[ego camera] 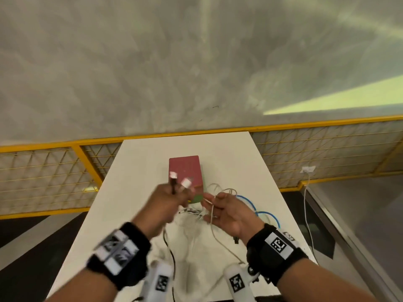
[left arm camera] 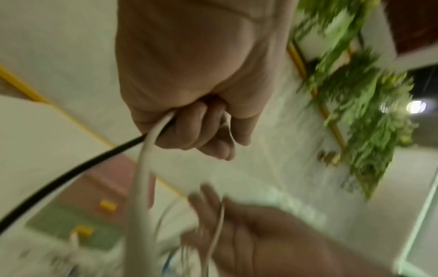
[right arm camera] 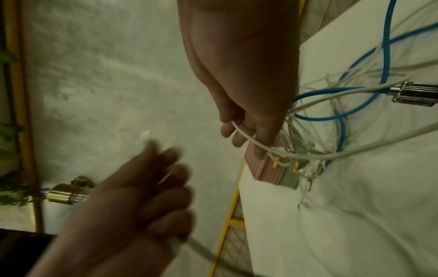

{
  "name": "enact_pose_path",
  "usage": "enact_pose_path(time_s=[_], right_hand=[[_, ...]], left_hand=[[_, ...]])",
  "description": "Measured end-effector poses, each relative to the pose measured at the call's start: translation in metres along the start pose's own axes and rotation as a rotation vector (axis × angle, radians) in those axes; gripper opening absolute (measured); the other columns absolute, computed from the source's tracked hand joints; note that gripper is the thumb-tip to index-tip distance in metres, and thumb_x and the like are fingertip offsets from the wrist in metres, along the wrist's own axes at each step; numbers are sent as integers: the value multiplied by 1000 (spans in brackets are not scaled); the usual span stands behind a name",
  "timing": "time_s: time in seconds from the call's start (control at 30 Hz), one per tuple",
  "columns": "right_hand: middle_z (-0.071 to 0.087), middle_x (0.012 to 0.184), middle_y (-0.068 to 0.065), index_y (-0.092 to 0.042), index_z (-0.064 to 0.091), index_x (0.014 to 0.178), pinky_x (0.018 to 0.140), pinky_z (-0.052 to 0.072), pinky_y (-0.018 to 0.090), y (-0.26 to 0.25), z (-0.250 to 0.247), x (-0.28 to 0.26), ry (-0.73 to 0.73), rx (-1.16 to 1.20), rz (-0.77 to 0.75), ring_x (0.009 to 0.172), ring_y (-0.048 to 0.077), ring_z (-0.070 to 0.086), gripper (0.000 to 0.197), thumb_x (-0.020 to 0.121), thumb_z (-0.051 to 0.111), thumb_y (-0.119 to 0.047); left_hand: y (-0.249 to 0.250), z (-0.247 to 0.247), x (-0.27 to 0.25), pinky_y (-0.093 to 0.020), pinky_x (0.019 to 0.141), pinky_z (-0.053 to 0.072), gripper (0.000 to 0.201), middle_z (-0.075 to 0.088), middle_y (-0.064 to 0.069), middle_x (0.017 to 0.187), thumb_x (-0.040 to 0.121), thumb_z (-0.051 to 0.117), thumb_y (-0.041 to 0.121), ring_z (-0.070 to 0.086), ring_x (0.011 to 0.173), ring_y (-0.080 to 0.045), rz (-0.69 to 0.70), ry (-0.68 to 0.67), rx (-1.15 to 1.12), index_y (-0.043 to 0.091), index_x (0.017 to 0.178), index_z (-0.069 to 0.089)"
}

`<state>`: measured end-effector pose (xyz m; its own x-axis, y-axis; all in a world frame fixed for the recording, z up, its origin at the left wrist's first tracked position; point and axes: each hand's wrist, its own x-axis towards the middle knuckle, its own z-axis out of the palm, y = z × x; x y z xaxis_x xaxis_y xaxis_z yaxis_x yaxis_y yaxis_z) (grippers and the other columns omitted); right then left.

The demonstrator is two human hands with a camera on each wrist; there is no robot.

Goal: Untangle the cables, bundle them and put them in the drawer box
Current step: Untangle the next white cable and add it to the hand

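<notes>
My left hand (ego camera: 172, 198) is lifted above the table, fist curled round a black cable (left arm camera: 71, 172) and a white cable (left arm camera: 142, 174); their plug ends (ego camera: 185, 183) stick up past my knuckles. My right hand (ego camera: 220, 207) is palm-up beside it, fingers curled round a thin white cable (right arm camera: 249, 137) that runs into the tangle (ego camera: 196, 212) on the table. A blue cable (ego camera: 250, 203) loops through the tangle to the right. The red drawer box (ego camera: 185, 168) with green front and yellow handles (left arm camera: 83, 230) stands just beyond my hands.
The white table (ego camera: 229, 153) is narrow, with a yellow mesh railing (ego camera: 327, 144) behind and beside it. A metal connector (right arm camera: 414, 92) lies in the cables at the right. A wall socket with a white lead (ego camera: 307, 170) is on the floor side, right.
</notes>
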<state>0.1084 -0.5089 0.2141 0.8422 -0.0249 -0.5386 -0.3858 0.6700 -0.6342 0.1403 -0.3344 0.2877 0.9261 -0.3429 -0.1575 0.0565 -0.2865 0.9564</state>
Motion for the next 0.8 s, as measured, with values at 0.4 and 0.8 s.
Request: enact_pose_path(time_s=[0.4, 0.8], right_hand=[[66, 87, 18, -10, 47, 101, 68, 51, 42, 10, 11, -5, -13, -33, 3, 72, 28, 63, 19, 93, 44, 7], [65, 106, 22, -11, 45, 114, 72, 56, 47, -19, -8, 6, 108, 25, -49, 94, 32, 68, 28, 95, 44, 10]], left_hand=[[-45, 37, -12, -18, 39, 28, 28, 45, 5, 51, 90, 59, 12, 36, 37, -4, -80, -193, 90, 17, 64, 53], [-62, -42, -56, -23, 44, 23, 31, 36, 10, 51, 79, 80, 28, 28, 45, -8, -217, -454, 322, 21, 61, 55]])
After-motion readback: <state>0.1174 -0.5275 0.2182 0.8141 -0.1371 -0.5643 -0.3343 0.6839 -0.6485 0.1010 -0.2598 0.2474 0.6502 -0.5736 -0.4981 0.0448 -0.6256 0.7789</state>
